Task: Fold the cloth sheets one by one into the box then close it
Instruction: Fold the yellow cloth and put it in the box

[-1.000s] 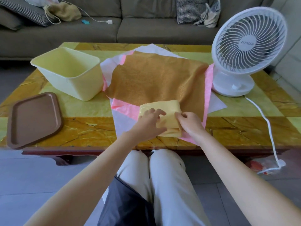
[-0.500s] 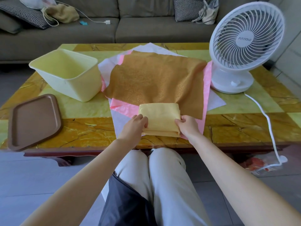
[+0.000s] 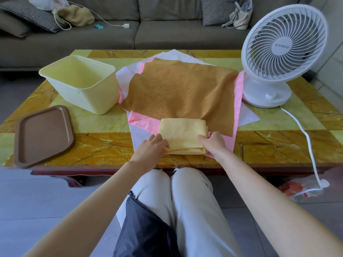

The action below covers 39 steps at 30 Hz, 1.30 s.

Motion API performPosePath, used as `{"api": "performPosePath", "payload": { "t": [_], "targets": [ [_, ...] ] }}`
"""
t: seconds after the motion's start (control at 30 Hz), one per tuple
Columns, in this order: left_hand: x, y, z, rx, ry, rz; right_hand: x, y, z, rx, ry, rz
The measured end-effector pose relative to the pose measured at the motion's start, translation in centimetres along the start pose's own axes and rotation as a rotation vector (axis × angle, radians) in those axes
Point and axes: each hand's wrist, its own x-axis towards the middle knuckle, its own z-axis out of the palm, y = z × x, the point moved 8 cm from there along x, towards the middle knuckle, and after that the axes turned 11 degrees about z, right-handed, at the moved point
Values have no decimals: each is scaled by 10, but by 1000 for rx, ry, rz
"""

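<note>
The desk (image 3: 96,145) holds a big gold cloth (image 3: 181,93) spread flat over a pink sheet (image 3: 143,122), waiting their turn. The box (image 3: 83,102) sits open on the left, with its lid (image 3: 44,134) near it, ready for filling. The folded yellow cloth (image 3: 182,134) lies flat by the near edge, its long side going left to right. The left grip (image 3: 150,148) and right grip (image 3: 213,142) pinch its two ends, probably to lift it.

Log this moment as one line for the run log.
phase: yellow cloth folded | left hand: grips its left edge | right hand: grips its right edge | box: open, lid off | brown cloth: unfolded
</note>
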Motion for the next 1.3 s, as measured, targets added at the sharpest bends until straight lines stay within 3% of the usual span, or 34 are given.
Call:
{"api": "performPosePath", "payload": {
  "t": [0.23, 0.4, 0.5, 0.67, 0.8, 1.0, 1.3],
  "targets": [
    [-7, -7, 2, 7, 28, -40, -14, -7, 5, -14, -128, -1],
    [-11, -10, -2, 64, 15, -30, -46, -74, 1, -335, 23, -376],
    [-11, -19, -15, 190, -2, -46, -66, -120, 6, -426, 94, -510],
    [-14, -76, -75, 188, 164, -232, -90, -190, 23, -563, 208, -660],
    [-16, -121, -130, 247, 293, -336, -98, -218, 35, -573, 250, -686],
    [-23, -175, -145, 196, 251, -550, -100, -230, 62, -582, 192, -694],
    [-37, -164, -153, 138, 375, -531, -135, -249, 67, -557, 269, -859]
  ]
}}
